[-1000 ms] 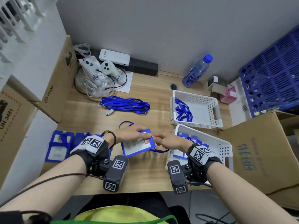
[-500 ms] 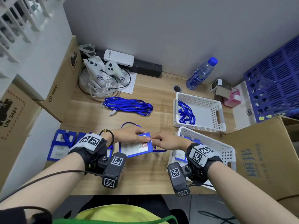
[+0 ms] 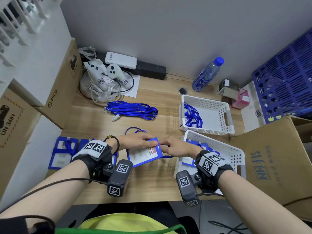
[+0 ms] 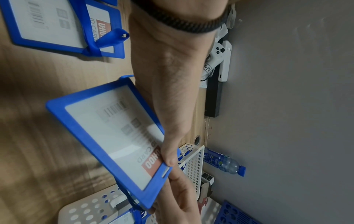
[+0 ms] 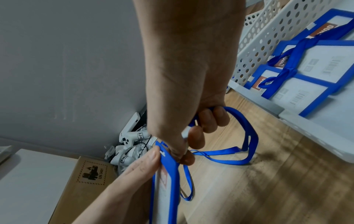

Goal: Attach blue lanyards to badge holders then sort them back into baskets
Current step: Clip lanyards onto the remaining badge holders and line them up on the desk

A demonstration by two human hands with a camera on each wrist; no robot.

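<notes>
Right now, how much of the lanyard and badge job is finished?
Done: holders with lanyards lie in the near basket. In hand: left hand holds a badge holder while right hand works its lanyard. Left: loose lanyards, holders at left, sorting.

Even, soft indoor light filled the wide-angle head view, edges bowed; both wrist views were dimmer, grainy in shadow, with the badge holder point(image 4: 107, 144) motion-blurred.
</notes>
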